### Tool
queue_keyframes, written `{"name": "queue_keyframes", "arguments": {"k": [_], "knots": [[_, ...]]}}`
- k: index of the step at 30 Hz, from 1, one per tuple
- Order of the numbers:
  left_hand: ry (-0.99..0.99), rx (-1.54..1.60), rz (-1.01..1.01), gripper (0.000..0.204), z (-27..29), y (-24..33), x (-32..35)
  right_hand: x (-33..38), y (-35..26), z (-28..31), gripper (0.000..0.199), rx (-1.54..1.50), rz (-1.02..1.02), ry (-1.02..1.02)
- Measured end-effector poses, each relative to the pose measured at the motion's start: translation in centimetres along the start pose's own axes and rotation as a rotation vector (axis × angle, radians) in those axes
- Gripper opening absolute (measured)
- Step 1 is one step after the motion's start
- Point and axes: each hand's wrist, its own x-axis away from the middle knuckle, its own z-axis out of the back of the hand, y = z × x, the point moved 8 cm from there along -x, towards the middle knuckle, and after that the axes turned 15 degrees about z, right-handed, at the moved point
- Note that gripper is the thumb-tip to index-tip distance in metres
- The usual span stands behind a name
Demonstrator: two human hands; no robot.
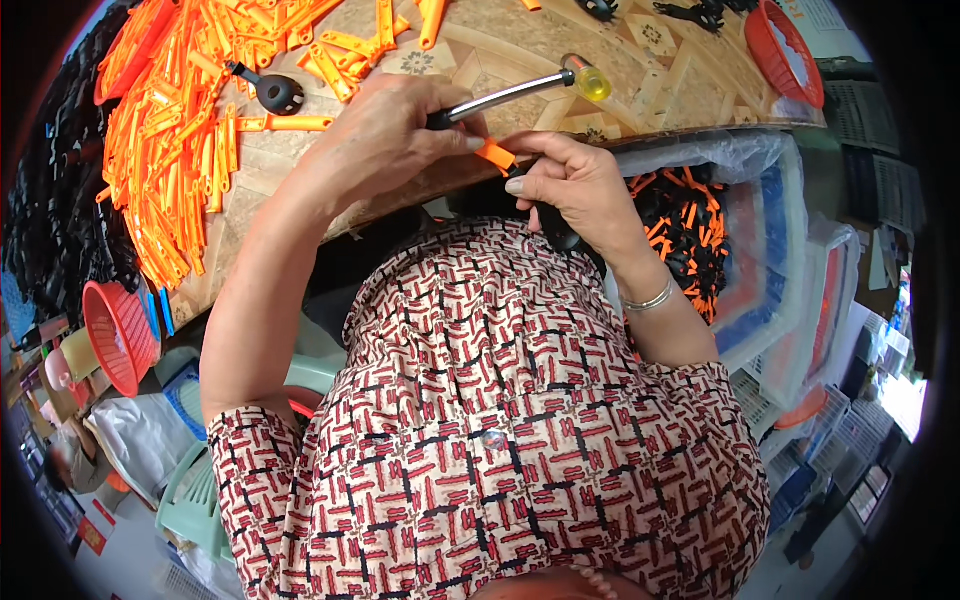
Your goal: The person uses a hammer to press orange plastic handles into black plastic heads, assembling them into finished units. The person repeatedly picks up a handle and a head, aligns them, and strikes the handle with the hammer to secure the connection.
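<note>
The step in hand appears to be the joining of an orange handle [497,155] to a black part [564,236], which are held end to end between the hands at the near edge of the counter [270,160]. For the next move, straight alignment and a firm push seem to be called for. The handle is pinched in the narrow grip of the left hand [400,120]; the black part is clasped by the right hand [580,185], its thumb pressed near the joint. A mallet [512,97], apparently tucked into the left hand too, is slanted from 10 to 1 o'clock of the joint. The left forearm is brought in from 8 o'clock, the right from between 4 and 5, both elbows bent. Loose handles [170,150] are heaped at 9 o'clock; black-and-orange pieces [690,240] are gathered at 4.
</note>
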Motion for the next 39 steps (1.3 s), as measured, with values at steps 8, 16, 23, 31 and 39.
{"name": "queue_keyframes", "arguments": {"k": [8, 16, 23, 31, 39], "knots": [[0.125, -0.354, -0.196, 0.019, -0.5, 2.9, -0.9, 0.1, 0.8, 0.1, 0.04, -0.04, -0.03, -0.006], [0.149, -0.332, -0.34, 0.023, -0.8, 3.0, -1.3, -0.1, 0.8, 0.0, 0.036, -0.116, -0.056, -0.009], [0.366, -0.307, -0.284, 0.024, -0.4, 2.4, 0.3, -0.5, 0.7, -0.3, 0.024, -0.092, -0.013, 0.072], [0.556, 0.355, 0.024, 0.041, 5.0, -0.4, 7.4, 0.0, 0.7, -0.4, 0.018, -0.103, -0.038, 0.093], [0.557, -0.222, -0.019, 0.043, -0.9, -2.2, 10.3, -0.1, 0.9, -0.4, 0.018, -0.083, 0.023, 0.088]]}}
